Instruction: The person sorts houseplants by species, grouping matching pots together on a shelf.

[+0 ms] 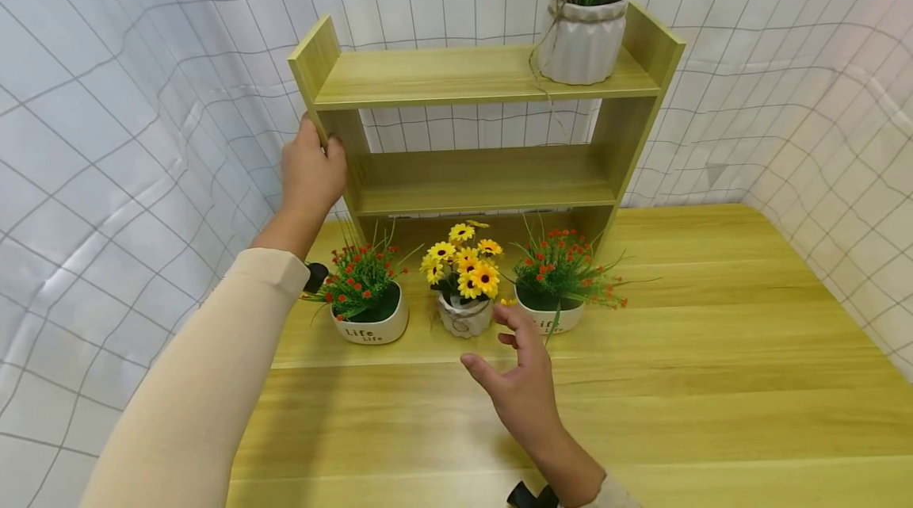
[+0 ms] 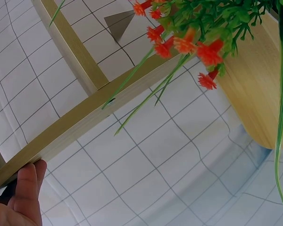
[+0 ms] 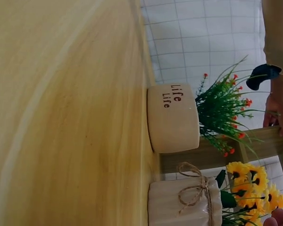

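With its thumb in front and fingers behind, my left hand [image 1: 314, 175] grips the left side panel of a wooden shelf [image 1: 492, 179]. In the left wrist view, fingers [image 2: 27, 188] curl around the panel's edge. My right hand [image 1: 524, 389] hangs in front of a small white pot of yellow sunflowers [image 1: 462, 316], thumb and fingers spread, holding nothing. Only its fingertips [image 3: 279, 217] show in the right wrist view, beside the flowers. A white "Life" planter with red flowers [image 1: 374, 326] stands left of the sunflowers. A matching planter [image 1: 567, 319] stands to their right, partly behind the right hand.
A ribbed white pot of mixed flowers [image 1: 583, 44] stands on the shelf's top board, at the right, with twine hanging over the edge. The shelf stands at the back of the wooden table [image 1: 713, 381]. White gridded curtain [image 1: 799, 88] surrounds the table's back and sides.
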